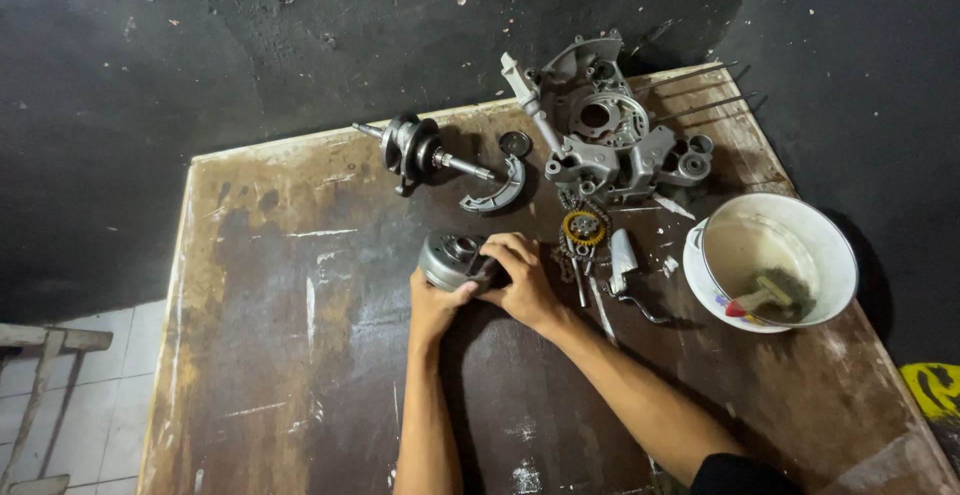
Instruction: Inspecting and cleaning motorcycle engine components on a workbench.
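Note:
On a worn brown wooden table [300,355] both my hands hold a round grey metal engine part [450,257], a drum-like housing with a dark hollow. My left hand [435,300] cups it from below. My right hand [520,275] grips its right side with fingers curled over the top. The part rests just above the table near its middle.
A crankshaft [420,150] and a curved brake shoe [495,193] lie at the back. A grey engine case [610,130] stands back right, with a gold sprocket and chain [583,230] and a lever [625,265] nearby. A white bowl [775,260] holding a brush sits right.

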